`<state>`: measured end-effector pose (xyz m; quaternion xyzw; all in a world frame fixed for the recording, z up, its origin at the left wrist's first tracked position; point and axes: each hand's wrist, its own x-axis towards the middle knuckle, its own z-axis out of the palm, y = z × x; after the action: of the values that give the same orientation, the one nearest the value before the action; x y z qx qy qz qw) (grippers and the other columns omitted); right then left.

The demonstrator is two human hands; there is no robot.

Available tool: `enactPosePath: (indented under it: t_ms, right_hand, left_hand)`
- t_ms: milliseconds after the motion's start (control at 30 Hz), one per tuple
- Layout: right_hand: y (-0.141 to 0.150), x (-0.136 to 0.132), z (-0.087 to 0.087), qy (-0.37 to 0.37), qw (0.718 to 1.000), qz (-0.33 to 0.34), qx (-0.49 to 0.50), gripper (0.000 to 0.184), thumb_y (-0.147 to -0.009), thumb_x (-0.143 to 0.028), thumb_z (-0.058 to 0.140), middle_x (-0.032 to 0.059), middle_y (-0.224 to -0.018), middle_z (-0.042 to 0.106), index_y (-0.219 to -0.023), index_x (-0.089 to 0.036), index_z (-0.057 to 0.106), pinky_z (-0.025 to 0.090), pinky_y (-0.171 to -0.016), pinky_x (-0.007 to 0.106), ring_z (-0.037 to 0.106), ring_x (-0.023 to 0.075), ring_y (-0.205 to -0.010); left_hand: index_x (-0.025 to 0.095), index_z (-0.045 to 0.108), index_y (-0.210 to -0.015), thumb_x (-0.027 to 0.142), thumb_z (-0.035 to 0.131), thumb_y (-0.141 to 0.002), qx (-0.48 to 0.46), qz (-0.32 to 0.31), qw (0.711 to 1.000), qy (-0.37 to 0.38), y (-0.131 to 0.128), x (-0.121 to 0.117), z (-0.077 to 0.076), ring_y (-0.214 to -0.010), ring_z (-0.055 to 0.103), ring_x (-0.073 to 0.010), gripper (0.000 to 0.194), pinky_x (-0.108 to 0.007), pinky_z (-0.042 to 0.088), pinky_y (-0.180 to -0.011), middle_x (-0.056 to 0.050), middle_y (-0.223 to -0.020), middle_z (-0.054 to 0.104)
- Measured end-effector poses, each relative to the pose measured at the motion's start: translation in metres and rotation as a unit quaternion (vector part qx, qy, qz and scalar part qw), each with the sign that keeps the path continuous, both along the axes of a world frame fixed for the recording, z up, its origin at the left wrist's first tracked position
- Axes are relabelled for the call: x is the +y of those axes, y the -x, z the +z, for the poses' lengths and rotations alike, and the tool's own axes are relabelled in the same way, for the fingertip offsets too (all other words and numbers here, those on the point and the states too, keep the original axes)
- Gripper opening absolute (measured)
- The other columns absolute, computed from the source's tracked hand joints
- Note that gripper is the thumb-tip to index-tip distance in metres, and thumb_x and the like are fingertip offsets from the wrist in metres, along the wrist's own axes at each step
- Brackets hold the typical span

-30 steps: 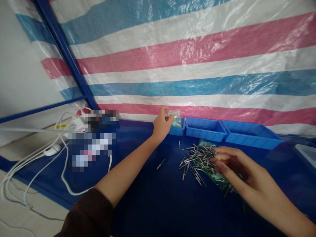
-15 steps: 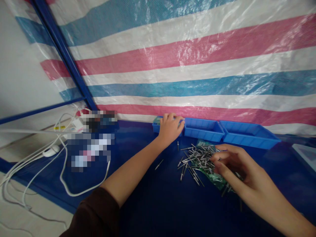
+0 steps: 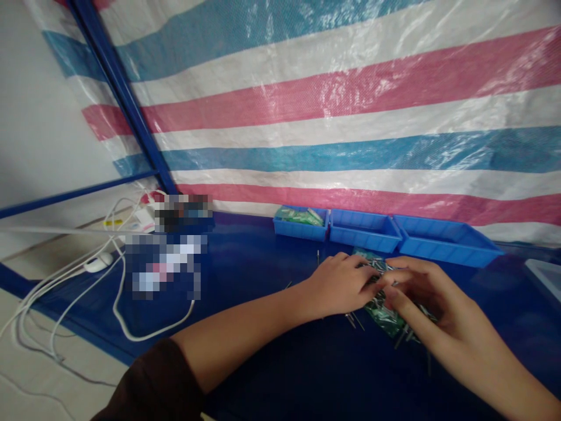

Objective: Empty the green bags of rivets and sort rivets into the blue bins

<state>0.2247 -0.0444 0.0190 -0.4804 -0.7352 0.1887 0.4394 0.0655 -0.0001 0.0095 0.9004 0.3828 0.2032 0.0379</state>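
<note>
A pile of blind rivets [image 3: 408,332], thin silver pins with short heads, lies on a green plastic bag [image 3: 384,317] on the blue table. Over the left part of the pile is my left hand [image 3: 339,283], its fingers curled and reaching to the fingertips of my right hand [image 3: 432,298]. The right thumb and forefinger are pinched together above the pile, with a small metal end, seemingly a rivet, showing between them. What the left fingertips hold is hidden. Both hands cover much of the pile.
Along the back stand three blue bins; the left bin [image 3: 277,228] holds small green packets, beside the middle bin [image 3: 366,238] and right bin [image 3: 464,256]. A clear plastic container [image 3: 543,280] sits at the right edge. White cables [image 3: 116,304] trail over the table's left side.
My left hand has moved from the left bin, right and toward me, to the pile beside my right hand. The green packets in that bin now show. My right hand has stayed nearly still.
</note>
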Motion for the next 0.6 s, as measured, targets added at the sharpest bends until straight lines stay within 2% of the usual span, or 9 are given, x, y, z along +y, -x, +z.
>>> enactPosePath:
  t_ms: [100, 233, 333, 400, 533, 600]
  right_hand:
    - [-0.004, 0.001, -0.004, 0.048, 0.997, 0.052, 0.001, 0.037, -0.081, -0.045, 0.055, 0.0058, -0.096, 0.068, -0.112, -0.026, 0.047, 0.056, -0.071, 0.028, 0.067, 0.0190, -0.079]
    - [-0.008, 0.001, -0.005, 0.056, 0.997, 0.037, -0.028, 0.038, -0.081, -0.046, 0.056, 0.0047, -0.092, 0.068, -0.113, -0.026, 0.047, 0.055, -0.065, 0.027, 0.067, 0.0202, -0.079]
    - [-0.008, 0.004, -0.004, 0.019, 0.996, 0.035, -0.079, 0.030, -0.084, -0.044, 0.051, 0.0068, -0.094, 0.068, -0.106, -0.023, 0.053, 0.054, -0.065, 0.027, 0.067, 0.0203, -0.079]
    - [-0.009, 0.009, -0.004, -0.023, 0.990, 0.044, -0.135, 0.025, -0.086, -0.042, 0.048, 0.0081, -0.096, 0.068, -0.098, -0.021, 0.058, 0.053, -0.071, 0.031, 0.066, 0.0212, -0.083]
    - [-0.015, 0.021, -0.011, -0.103, 0.958, 0.073, -0.259, 0.023, -0.084, -0.039, 0.051, 0.0078, -0.094, 0.068, -0.091, -0.022, 0.064, 0.050, -0.080, 0.042, 0.063, 0.0248, -0.088]
    - [-0.018, 0.026, -0.014, -0.118, 0.945, 0.078, -0.293, 0.024, -0.084, -0.039, 0.051, 0.0083, -0.096, 0.068, -0.092, -0.022, 0.065, 0.050, -0.079, 0.042, 0.063, 0.0247, -0.087]
  left_hand:
    - [0.014, 0.056, -0.115, 0.030, 0.045, -0.092, -0.013, -0.017, 1.000, 0.003, 0.002, 0.001, 0.000, -0.097, 0.061, -0.0247, 0.030, -0.039, 0.049, -0.085, -0.012, -0.109, 0.062]
    - [0.014, 0.054, -0.117, 0.032, 0.042, -0.093, -0.023, -0.002, 1.000, 0.001, 0.005, 0.001, 0.000, -0.099, 0.060, -0.0242, 0.032, -0.037, 0.049, -0.084, -0.012, -0.110, 0.059]
    - [0.015, 0.053, -0.119, 0.042, 0.043, -0.092, 0.001, 0.036, 0.999, 0.005, 0.007, 0.001, -0.001, -0.099, 0.059, -0.0280, 0.040, -0.042, 0.049, -0.082, -0.014, -0.109, 0.060]
    - [0.015, 0.053, -0.120, 0.049, 0.043, -0.090, 0.023, 0.043, 0.999, 0.006, 0.009, 0.002, -0.003, -0.099, 0.059, -0.0301, 0.046, -0.045, 0.049, -0.081, -0.014, -0.109, 0.060]
    - [0.016, 0.054, -0.117, 0.045, 0.042, -0.091, 0.054, 0.046, 0.997, -0.012, 0.010, 0.002, -0.005, -0.100, 0.059, -0.0291, 0.041, -0.046, 0.048, -0.082, -0.013, -0.111, 0.060]
    - [0.016, 0.054, -0.117, 0.041, 0.042, -0.091, 0.062, 0.040, 0.997, -0.021, 0.010, 0.002, -0.004, -0.100, 0.059, -0.0276, 0.038, -0.044, 0.049, -0.082, -0.011, -0.111, 0.062]
